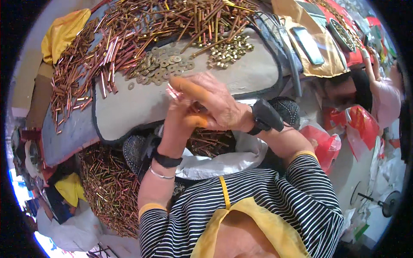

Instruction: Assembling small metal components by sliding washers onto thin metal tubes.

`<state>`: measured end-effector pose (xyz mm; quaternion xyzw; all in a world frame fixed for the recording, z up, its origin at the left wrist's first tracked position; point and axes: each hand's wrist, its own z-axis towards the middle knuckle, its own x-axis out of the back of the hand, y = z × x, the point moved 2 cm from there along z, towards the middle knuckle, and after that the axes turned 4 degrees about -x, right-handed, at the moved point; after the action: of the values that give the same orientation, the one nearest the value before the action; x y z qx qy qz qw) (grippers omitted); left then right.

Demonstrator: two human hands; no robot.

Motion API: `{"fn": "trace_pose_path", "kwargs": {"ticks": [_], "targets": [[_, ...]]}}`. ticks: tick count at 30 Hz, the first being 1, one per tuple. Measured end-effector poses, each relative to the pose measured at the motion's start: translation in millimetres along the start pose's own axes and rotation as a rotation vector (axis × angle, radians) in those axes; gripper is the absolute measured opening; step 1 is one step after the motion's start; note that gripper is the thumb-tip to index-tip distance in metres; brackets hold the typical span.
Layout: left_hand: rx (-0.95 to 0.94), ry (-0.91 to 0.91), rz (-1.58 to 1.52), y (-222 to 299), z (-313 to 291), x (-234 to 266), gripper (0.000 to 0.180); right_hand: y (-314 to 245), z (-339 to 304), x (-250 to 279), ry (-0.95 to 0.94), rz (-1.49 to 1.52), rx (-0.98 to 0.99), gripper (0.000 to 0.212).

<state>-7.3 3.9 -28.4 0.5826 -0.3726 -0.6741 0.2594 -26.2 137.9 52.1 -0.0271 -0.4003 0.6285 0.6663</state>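
Both my hands meet above the near edge of a grey mat point(254, 81). My left hand point(177, 118) is closed, its fingers mostly hidden behind my right hand point(219, 103), which curls over it. Orange finger covers point(193, 90) show on the fingers. A small shiny pinkish metal piece point(172, 91) sticks out at the fingertips; its full shape is hidden. On the mat beyond lie a heap of flat washers point(161, 64) and a pile of brass-coloured nuts point(230, 50). Long coppery bolts point(114, 56) are heaped along the far side and left.
Below the table, a large mass of bolts point(109, 189) lies at left, and a white sack point(219, 165) with bolts sits before me. A phone point(308, 45) rests on brown paper at far right. Red plastic bags point(320, 144) and another person's hand point(383, 92) are at right.
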Motion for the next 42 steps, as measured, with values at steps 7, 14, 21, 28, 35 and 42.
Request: {"fn": "trace_pose_path", "kwargs": {"ticks": [7,14,21,28,35,42], "targets": [[0.006,0.160,-0.489,35.9,14.2,17.8,0.034,73.6,-28.6,53.5,0.185,-0.348,-0.504,0.014],[-0.006,0.109,-0.384,37.9,17.9,18.6,0.037,77.1,-36.2,40.6,-0.036,-0.578,-0.405,0.018],[0.113,0.075,-0.325,32.7,15.4,20.0,0.032,66.0,-31.1,37.0,0.012,-0.536,-0.391,0.025],[0.138,0.077,-0.072,30.9,13.0,7.6,0.031,79.3,-39.7,47.2,0.215,-0.041,-0.637,0.021],[0.161,0.042,0.188,26.9,6.8,-4.6,0.027,53.7,-32.9,30.8,0.185,0.939,-0.761,0.012],[0.214,0.060,0.306,17.0,-2.7,-12.9,0.024,49.2,-28.6,26.1,0.072,0.512,-0.613,0.013]]}}
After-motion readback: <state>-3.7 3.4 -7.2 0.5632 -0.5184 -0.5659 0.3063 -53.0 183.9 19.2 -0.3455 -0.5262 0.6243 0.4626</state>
